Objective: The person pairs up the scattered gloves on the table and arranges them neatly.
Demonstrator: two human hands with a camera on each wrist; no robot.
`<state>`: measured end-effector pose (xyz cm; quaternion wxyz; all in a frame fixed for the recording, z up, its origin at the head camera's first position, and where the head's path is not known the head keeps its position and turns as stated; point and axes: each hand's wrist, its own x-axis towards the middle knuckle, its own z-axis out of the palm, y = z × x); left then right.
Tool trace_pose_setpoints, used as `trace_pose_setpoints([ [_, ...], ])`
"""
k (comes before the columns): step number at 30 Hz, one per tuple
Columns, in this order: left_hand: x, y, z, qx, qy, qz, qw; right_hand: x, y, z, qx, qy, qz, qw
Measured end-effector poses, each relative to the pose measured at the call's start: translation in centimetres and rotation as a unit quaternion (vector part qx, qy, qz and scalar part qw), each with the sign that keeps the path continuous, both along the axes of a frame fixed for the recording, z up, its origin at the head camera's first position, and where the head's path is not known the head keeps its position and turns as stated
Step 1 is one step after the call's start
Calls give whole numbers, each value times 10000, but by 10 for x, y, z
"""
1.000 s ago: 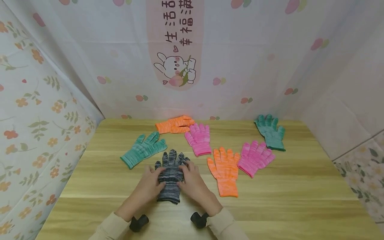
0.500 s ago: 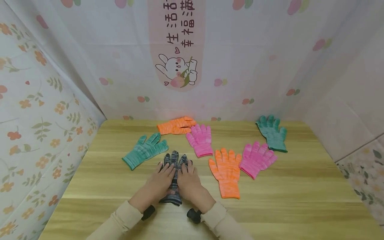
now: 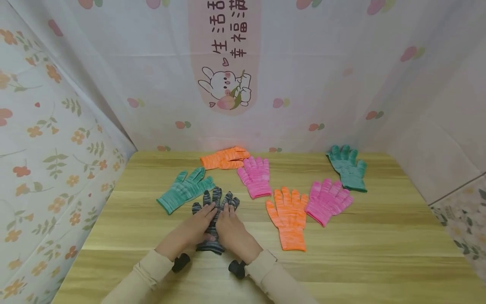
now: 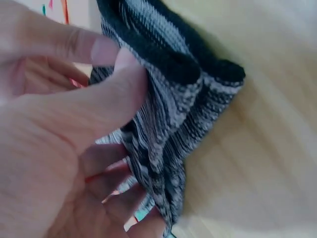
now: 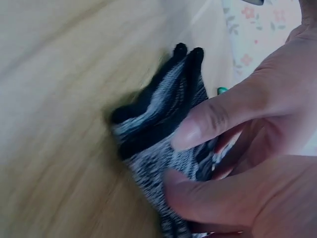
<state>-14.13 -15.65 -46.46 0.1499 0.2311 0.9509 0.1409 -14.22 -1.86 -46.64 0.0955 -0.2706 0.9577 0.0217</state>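
Note:
A dark grey striped knit glove [image 3: 216, 196] lies on the table, fingers pointing away and cuff towards the person. My left hand [image 3: 193, 230] rests on its left half, fingers straight and pointing up the glove. Beside it my right hand [image 3: 233, 232] presses on the right half, fingers also extended. The fingertips of both hands nearly meet over the glove's palm. In the left wrist view the black-edged cuff [image 4: 173, 74] gapes a little, with two thumbs close together at it. Both thumbs also lie on the glove [image 5: 158, 153] in the right wrist view.
A green glove [image 3: 184, 190] lies just left of the grey one. Behind are an orange glove [image 3: 225, 158] and a pink glove [image 3: 256, 177]. To the right lie another orange glove [image 3: 290, 219], a pink one [image 3: 328, 200] and a green one [image 3: 347, 168]. Printed curtains surround the wooden table [image 3: 360, 261].
The hands have gone from the glove's sides to lying flat on top of it. Lately they have slid slightly left with the glove, and more of its fingers shows.

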Motion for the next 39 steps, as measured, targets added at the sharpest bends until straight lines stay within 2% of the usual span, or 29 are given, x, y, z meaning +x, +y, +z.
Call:
trace_pose_setpoints([
  [2,-5,-8,3,152,-102,13,9998,-5,-5,-2,-27,20,33,10000],
  [4,-9,-17,5,257,-185,66,9995,-10,-12,1,-139,-204,-93,9997],
  [11,-22,-44,5,262,-122,185,9994,-22,-34,1,-419,-588,-320,9969],
  [16,-27,-63,5,243,-149,295,9992,-30,-48,-2,-671,-925,-442,9925],
  [21,-27,-82,5,178,-49,243,9995,-33,-58,-3,-660,-1057,-361,9915],
  [27,-21,-88,3,282,203,273,9990,-36,-58,-4,-920,-1255,-277,9874],
  [32,-6,-89,6,429,629,703,9946,-36,-55,-7,-1071,-1275,-181,9859],
  [35,4,-89,6,401,617,844,9937,-35,-56,-8,-1046,-1251,-143,9865],
  [39,11,-91,1,353,542,797,9947,-34,-55,-7,-1090,-1241,-100,9862],
])
